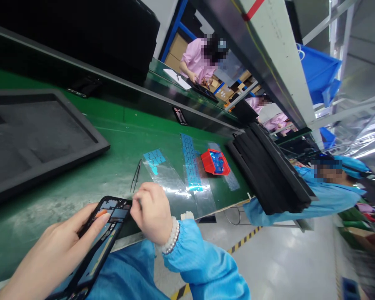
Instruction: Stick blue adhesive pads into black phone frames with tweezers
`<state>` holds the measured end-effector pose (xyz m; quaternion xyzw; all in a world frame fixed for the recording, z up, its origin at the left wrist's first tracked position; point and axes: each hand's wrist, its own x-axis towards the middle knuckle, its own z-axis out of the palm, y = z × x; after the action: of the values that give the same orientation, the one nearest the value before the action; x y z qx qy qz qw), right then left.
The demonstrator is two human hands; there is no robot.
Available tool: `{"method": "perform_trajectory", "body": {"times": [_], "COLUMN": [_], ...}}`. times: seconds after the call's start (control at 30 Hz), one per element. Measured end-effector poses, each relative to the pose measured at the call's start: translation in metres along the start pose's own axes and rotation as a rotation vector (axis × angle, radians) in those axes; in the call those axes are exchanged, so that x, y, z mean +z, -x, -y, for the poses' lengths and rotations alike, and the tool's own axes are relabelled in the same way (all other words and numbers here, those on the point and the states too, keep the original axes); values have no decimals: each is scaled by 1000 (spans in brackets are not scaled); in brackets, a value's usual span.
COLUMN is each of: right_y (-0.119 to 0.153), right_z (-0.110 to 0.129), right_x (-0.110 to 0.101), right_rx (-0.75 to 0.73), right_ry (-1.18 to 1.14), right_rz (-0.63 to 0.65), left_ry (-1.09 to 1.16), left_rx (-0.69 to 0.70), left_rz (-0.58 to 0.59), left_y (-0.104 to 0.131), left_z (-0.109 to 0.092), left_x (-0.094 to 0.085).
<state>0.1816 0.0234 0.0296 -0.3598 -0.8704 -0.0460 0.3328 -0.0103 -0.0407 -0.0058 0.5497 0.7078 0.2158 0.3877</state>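
My left hand (pixel 65 237) is wrapped round a black phone housing (pixel 95 254), its thumb lying across the inner side. The housing is tilted over the bench's front edge, with small parts and board areas showing inside. A small orange piece (pixel 101 213) shows by the left thumb tip; I cannot tell if it is a finger cover. My right hand (pixel 153 210) is closed in a pinch at the housing's top right corner, touching or almost touching it. Whatever its fingertips hold is hidden. Just beyond the right hand, tweezers (pixel 136 177) lie on the green bench mat (pixel 112 137).
Clear sheets with blue stickers (pixel 154 158) (pixel 190 162) lie on the mat beside a red bin (pixel 215 162) of blue pieces. Black trays are stacked (pixel 268 171) at the right; a black foam tray (pixel 40 137) lies left. A co-worker in blue (pixel 303 204) is beyond the stack.
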Motion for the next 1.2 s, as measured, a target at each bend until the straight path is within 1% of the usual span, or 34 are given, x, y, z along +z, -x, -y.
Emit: {"method": "perform_trajectory", "body": {"times": [0.03,0.07,0.1,0.13,0.27,0.37,0.47,0.53,0.63,0.7,0.73,0.77,0.83,0.97,1.03,1.1,1.13,1.2], "right_y": [2,4,5,6,4,-1,-8,-11,-15,-15,-14,-12,-7,3,6,8,8,9], "right_z": [2,3,4,5,2,-2,-6,-9,-11,-9,-7,-5,1,11,14,16,17,19], "right_x": [-1,-2,-3,-4,-8,-9,-8,-6,-3,1,2,4,8,10,8,5,4,3], "right_rx": [73,93,64,4,-312,-497,-630,-695,-719,-665,-603,-522,-314,110,254,304,292,214], "right_ry": [-28,-35,-26,-2,145,197,201,214,234,232,221,202,128,-111,-203,-247,-246,-192], "right_rz": [-13,-16,-13,-8,36,44,53,69,77,76,72,65,34,-1,7,8,7,5], "left_ry": [-3,-5,-5,-6,0,16,13,6,-16,-34,-36,-34,-14,26,38,49,53,46], "left_rx": [-8,-16,-19,-19,-14,-23,-24,-23,-28,-30,-28,-21,0,13,0,-9,-13,-19], "left_rz": [-3,-4,-5,-7,-14,1,19,40,59,43,25,5,-27,-38,-49,-65,-62,-50], "left_y": [0,0,0,-1,-1,-1,-1,-1,-2,-2,-2,-3,-3,-3,-2,-2,-2,-1], "left_z": [1,1,1,1,-3,-7,-9,-10,-9,-9,-8,-8,-8,-3,0,3,3,3], "left_x": [0,-1,-1,-1,-1,0,0,0,0,-1,-1,-1,-2,-1,0,0,0,1]}}
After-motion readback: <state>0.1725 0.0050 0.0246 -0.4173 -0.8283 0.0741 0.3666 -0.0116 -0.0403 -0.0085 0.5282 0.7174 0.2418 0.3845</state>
